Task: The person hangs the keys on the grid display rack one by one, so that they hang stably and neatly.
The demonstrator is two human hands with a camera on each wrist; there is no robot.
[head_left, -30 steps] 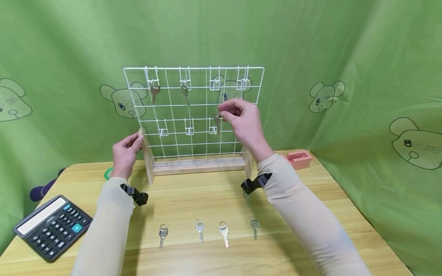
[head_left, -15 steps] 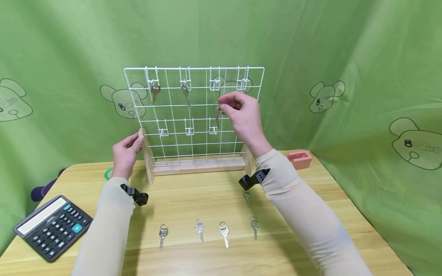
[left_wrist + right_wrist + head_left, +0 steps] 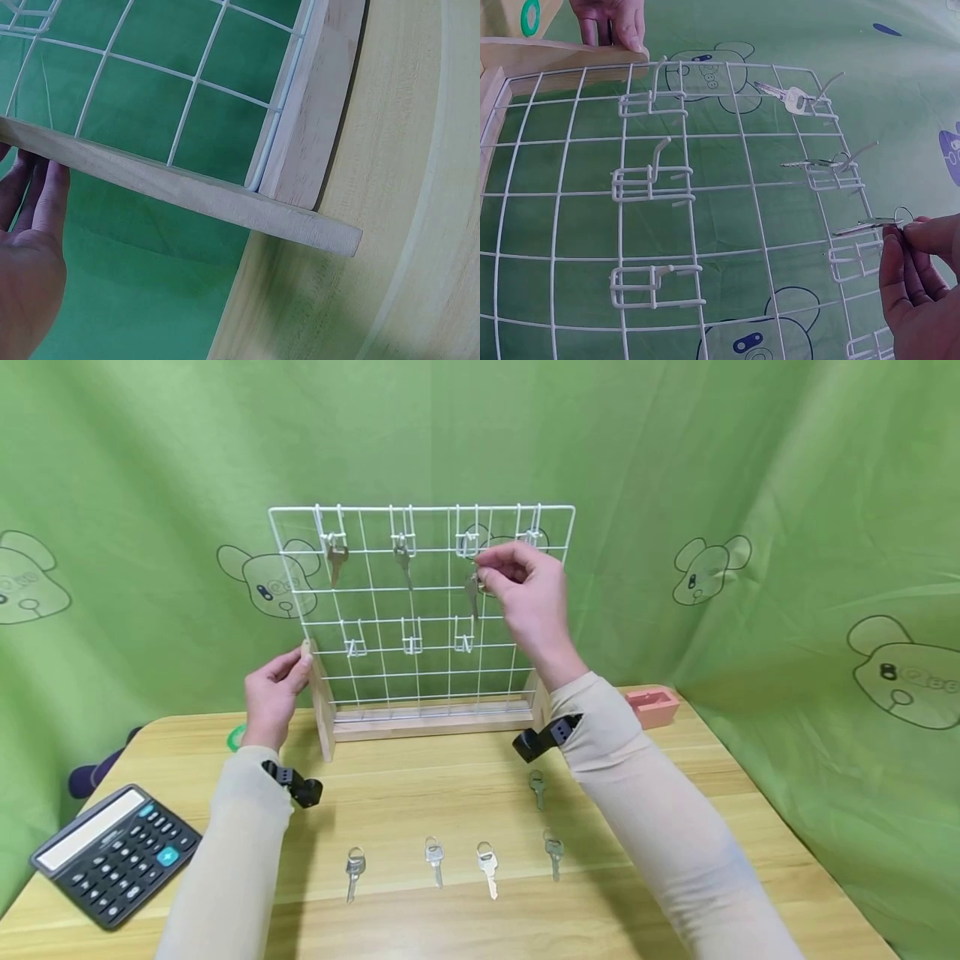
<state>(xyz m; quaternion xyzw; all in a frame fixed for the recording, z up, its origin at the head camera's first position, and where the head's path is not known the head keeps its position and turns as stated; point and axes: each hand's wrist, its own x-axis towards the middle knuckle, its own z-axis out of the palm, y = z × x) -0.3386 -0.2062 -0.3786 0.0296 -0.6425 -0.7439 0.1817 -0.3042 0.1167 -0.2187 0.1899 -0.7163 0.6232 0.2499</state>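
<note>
My right hand (image 3: pixel 531 597) pinches a small silver key (image 3: pixel 472 597) by its ring end, blade pointing down, in front of the white wire grid (image 3: pixel 431 587). The key hangs just below the third hook (image 3: pixel 467 543) of the upper row. In the right wrist view the ring of that key (image 3: pixel 870 224) sticks up past the fingertips. Two more keys hang from the first upper hook (image 3: pixel 337 562) and the second (image 3: pixel 402 562). My left hand (image 3: pixel 273 693) holds the top of the grid's left wooden upright (image 3: pixel 321 710) between thumb and fingers.
Several keys with rings lie on the wooden table (image 3: pixel 420 935), among them one key (image 3: pixel 487 865) near the front and another (image 3: pixel 537 787) farther back. Lower hooks (image 3: pixel 412 645) carry nothing. A calculator (image 3: pixel 116 856) lies at left, a pink holder (image 3: pixel 652 707) at back right, a green ring (image 3: pixel 236 737) behind my left wrist.
My right hand has risen with the key, from beside the lower hook row to just under the upper row. My left hand has stayed on the upright.
</note>
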